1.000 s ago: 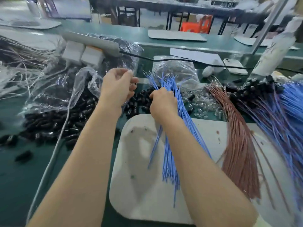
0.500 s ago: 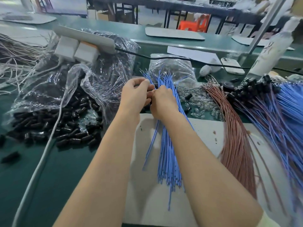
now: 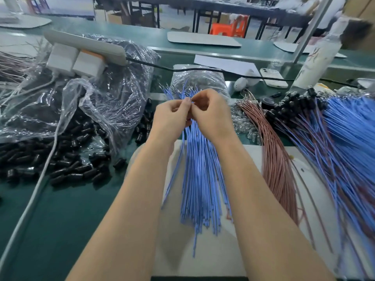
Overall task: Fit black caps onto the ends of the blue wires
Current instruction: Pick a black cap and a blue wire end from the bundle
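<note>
as both hands meet at the top of the bundle, we judge the step in hand to be the fitting itself: one cap going onto one wire end. the left hand (image 3: 172, 116) is curled, thumb and forefinger pinching a small dark thing that we take for a black cap (image 3: 191, 102), though it is too small to be sure. the right hand (image 3: 212, 116) is curled round the upper part of the blue wires (image 3: 199, 179), its fingertips touching those of the left. the wires' far ends fan out just beyond the knuckles, and the rest of the bundle trails back toward us over the white board (image 3: 203, 252).

the loose caps (image 3: 67, 169) lie spilled from a clear plastic bag (image 3: 105, 102) on the green bench (image 3: 60, 220), left of the board; at the right lies a heap of capped wires (image 3: 300, 112) beside a sheaf of pink wires (image 3: 278, 169).

the next move, we think, calls for a straight push: the cap's mouth lined up with one single wire end, the other ends kept aside, and the wire held close to its tip so that it does not buckle. after that, a fresh cap from the pile at the left.
</note>
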Action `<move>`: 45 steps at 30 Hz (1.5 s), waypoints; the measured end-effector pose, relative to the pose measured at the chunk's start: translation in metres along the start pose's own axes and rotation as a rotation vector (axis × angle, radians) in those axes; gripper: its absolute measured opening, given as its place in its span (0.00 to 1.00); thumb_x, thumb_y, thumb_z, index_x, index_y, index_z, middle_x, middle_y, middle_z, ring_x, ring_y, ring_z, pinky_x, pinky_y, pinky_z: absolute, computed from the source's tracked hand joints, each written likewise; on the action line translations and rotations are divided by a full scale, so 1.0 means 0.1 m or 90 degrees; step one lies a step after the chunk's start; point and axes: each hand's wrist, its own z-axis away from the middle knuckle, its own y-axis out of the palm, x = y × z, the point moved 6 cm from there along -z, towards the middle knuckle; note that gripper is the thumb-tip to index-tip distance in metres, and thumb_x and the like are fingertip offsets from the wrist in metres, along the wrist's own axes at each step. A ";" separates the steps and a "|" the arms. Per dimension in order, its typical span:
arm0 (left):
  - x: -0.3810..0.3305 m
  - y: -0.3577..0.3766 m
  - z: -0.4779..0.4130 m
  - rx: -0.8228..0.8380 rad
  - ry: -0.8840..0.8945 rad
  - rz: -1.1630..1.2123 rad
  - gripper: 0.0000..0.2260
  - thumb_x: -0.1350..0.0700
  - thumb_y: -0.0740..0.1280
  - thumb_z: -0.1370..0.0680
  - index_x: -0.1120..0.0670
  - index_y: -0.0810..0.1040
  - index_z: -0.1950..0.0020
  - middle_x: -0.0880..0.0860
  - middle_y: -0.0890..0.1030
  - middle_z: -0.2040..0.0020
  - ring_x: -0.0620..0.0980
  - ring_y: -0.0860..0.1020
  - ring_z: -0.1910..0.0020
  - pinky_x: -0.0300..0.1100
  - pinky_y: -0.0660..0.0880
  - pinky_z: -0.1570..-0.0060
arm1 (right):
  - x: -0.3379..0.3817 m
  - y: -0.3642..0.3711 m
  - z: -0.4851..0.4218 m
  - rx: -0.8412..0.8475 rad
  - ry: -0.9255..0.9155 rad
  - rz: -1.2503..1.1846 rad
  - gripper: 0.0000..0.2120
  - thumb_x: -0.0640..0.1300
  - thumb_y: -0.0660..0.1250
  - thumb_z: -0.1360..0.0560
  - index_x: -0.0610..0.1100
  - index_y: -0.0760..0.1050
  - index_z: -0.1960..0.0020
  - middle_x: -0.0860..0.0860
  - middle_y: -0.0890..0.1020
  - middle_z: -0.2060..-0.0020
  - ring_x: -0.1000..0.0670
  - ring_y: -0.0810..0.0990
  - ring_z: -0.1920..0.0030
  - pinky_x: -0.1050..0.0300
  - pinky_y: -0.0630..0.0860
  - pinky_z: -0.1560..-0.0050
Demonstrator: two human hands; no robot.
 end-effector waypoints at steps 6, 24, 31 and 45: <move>0.00 0.12 0.05 -0.033 0.021 -0.021 0.10 0.56 0.64 0.20 0.60 0.80 0.54 0.53 0.82 0.63 0.44 0.80 0.65 0.32 0.77 0.63 | -0.14 -0.26 0.09 0.057 0.022 -0.074 0.07 0.33 0.64 0.24 0.39 0.79 0.49 0.46 0.83 0.58 0.49 0.83 0.57 0.53 0.81 0.50; 0.24 -0.12 0.02 -0.108 0.046 -0.336 0.13 0.49 0.60 0.20 0.57 0.76 0.53 0.55 0.84 0.58 0.54 0.82 0.53 0.49 0.76 0.46 | -0.30 0.19 0.34 0.171 0.056 0.456 0.20 0.46 0.67 0.24 0.39 0.65 0.37 0.42 0.74 0.41 0.41 0.75 0.41 0.54 0.68 0.51; 0.26 -0.20 0.04 -0.170 0.019 -0.170 0.12 0.49 0.59 0.19 0.53 0.73 0.59 0.50 0.83 0.63 0.45 0.82 0.64 0.50 0.79 0.52 | -0.37 0.04 0.26 0.091 0.087 0.361 0.10 0.41 0.66 0.26 0.38 0.77 0.47 0.42 0.81 0.52 0.42 0.79 0.51 0.58 0.69 0.56; 0.33 -0.15 0.02 -0.153 -0.006 -0.143 0.11 0.49 0.61 0.20 0.53 0.74 0.58 0.50 0.83 0.62 0.43 0.83 0.63 0.51 0.80 0.50 | -0.44 -0.21 0.25 0.079 0.117 0.308 0.11 0.46 0.64 0.23 0.41 0.79 0.60 0.47 0.82 0.63 0.51 0.76 0.64 0.61 0.66 0.68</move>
